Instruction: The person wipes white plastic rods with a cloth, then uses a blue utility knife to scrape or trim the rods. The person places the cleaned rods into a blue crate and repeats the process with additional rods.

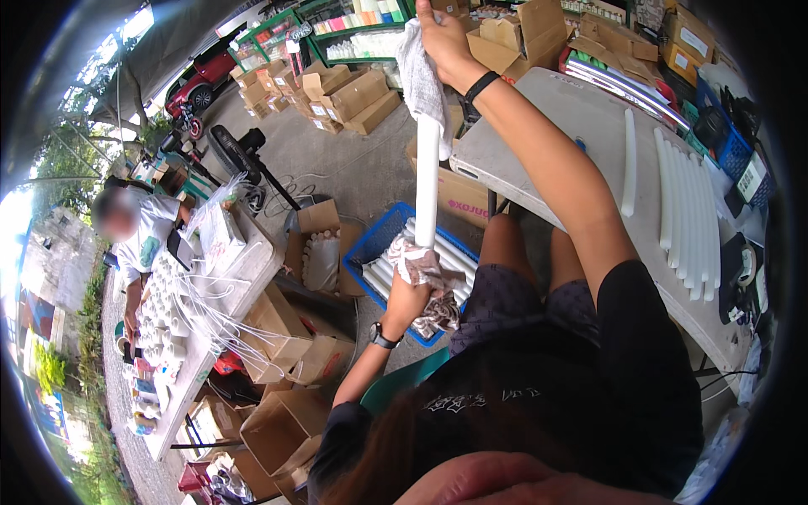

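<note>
A long white candle [427, 183] is held tilted upright in front of me, between both hands. My left hand [407, 300], with a watch on the wrist, grips its lower end through a brown-and-white patterned cloth [416, 262]. My right hand [445, 41], raised at arm's length, holds a white towel [420, 76] wrapped around the upper part. The candle's top end is hidden by the towel. Below my left hand stands a blue plastic crate [356, 243] with several white candles [451, 249] lying in it. Another patterned cloth [439, 312] hangs over the candles there.
Several white candles [685, 208] lie in a row on the table [536, 120] at my right, with a single candle [629, 164] apart. At left, a person [148, 221] works at a table [252, 259] with white rolls and cords. Cardboard boxes [278, 328] and a black fan [233, 151] stand around.
</note>
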Available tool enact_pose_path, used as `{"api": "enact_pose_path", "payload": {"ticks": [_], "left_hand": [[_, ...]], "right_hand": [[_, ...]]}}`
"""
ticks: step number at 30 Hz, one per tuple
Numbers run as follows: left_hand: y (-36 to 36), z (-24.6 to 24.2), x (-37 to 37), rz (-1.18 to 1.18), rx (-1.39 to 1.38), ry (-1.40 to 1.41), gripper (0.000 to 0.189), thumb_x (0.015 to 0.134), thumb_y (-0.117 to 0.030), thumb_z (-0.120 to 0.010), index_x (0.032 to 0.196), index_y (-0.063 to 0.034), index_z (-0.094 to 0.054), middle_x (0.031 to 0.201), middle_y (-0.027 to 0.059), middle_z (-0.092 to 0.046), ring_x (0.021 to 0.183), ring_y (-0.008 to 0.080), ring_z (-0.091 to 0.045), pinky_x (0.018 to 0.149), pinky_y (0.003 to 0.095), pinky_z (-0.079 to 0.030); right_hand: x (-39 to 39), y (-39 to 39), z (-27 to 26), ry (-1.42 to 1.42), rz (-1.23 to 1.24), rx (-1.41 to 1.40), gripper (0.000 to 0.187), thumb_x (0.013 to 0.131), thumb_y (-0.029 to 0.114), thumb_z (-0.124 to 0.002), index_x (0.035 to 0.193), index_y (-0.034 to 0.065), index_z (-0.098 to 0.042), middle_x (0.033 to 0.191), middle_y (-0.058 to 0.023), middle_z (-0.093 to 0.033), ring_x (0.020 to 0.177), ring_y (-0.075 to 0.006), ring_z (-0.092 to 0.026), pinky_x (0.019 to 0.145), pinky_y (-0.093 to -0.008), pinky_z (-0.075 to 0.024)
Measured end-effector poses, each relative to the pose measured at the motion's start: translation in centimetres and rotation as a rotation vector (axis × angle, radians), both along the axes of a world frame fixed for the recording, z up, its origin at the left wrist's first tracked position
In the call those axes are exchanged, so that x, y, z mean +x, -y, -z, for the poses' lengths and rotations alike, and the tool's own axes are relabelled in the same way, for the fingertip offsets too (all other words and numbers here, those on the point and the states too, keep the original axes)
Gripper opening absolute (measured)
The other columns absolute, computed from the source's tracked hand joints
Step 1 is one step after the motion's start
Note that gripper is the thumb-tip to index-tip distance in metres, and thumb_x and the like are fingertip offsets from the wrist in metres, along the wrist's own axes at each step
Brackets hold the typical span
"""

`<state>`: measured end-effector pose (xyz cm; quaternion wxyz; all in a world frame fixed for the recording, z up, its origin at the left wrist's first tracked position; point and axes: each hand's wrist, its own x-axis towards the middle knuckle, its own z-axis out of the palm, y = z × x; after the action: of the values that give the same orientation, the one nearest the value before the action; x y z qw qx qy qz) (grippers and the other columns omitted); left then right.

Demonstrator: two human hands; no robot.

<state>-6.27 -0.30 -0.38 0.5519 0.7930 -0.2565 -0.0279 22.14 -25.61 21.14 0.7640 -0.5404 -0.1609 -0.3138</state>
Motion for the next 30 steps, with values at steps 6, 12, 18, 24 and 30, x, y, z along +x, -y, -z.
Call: {"api": "enact_pose_path", "payload": {"ticks": [6, 12, 18, 24, 30], "left_hand": [[-6.3, 2.1, 2.1, 0.132, 0.276, 0.332, 0.025, 0.097, -0.011, -0.058, 0.118, 0.0006, -0.055, 0.103, 0.0131, -0.061, 0.090, 0.0254, -0.059, 0.079, 0.0359, -0.048], [-5.9, 3.4, 0.0, 0.080, -0.146, -0.001, 0.033, 0.091, -0.014, -0.066, 0.119, 0.0007, -0.056, 0.106, 0.0131, -0.061, 0.095, 0.0259, -0.059, 0.085, 0.0371, -0.048], [-5.8, 2.8, -0.5, 0.154, -0.424, -0.095, 0.042, 0.085, -0.016, -0.073, 0.120, 0.0008, -0.058, 0.110, 0.0131, -0.062, 0.101, 0.0264, -0.060, 0.090, 0.0383, -0.047], [-8.3, 5.6, 1.5, 0.079, 0.111, 0.058, 0.059, 0.082, -0.022, -0.075, 0.132, 0.0019, -0.053, 0.120, 0.0116, -0.060, 0.112, 0.0232, -0.054, 0.101, 0.0401, -0.040], [-8.0, 6.0, 0.6, 0.206, -0.094, -0.035, 0.064, 0.087, -0.023, -0.070, 0.141, 0.0017, -0.047, 0.130, 0.0137, -0.057, 0.116, 0.0248, -0.054, 0.101, 0.0382, -0.042]], "right_hand": [[-5.4, 1.9, -3.4, -0.070, -0.619, 0.157, 0.056, 0.101, 0.050, -0.053, 0.131, 0.0024, -0.058, 0.088, -0.0024, -0.064, 0.071, -0.0123, -0.059, 0.067, -0.0299, -0.0535], [-9.5, 0.4, -4.8, 0.168, -1.208, 0.045, 0.064, 0.101, 0.042, -0.057, 0.149, 0.0050, -0.037, 0.066, 0.0057, -0.045, 0.063, -0.0078, -0.048, 0.057, -0.0252, -0.0437], [-10.2, -1.0, -5.3, 0.038, -1.062, 0.099, 0.039, 0.102, 0.046, -0.053, 0.118, 0.0111, -0.057, 0.078, 0.0010, -0.061, 0.068, -0.0123, -0.059, 0.062, -0.0276, -0.0504], [-13.4, -1.7, -5.9, -0.001, -0.339, 0.123, 0.058, 0.099, 0.065, -0.045, 0.104, 0.0113, -0.065, 0.083, -0.0003, -0.063, 0.076, -0.0137, -0.063, 0.068, -0.0278, -0.0530], [-12.1, 0.2, -6.1, 0.109, 0.271, -0.075, 0.061, 0.104, 0.060, -0.040, 0.101, 0.0059, -0.067, 0.087, 0.0011, -0.061, 0.087, -0.0087, -0.057, 0.076, -0.0253, -0.0478]]}}
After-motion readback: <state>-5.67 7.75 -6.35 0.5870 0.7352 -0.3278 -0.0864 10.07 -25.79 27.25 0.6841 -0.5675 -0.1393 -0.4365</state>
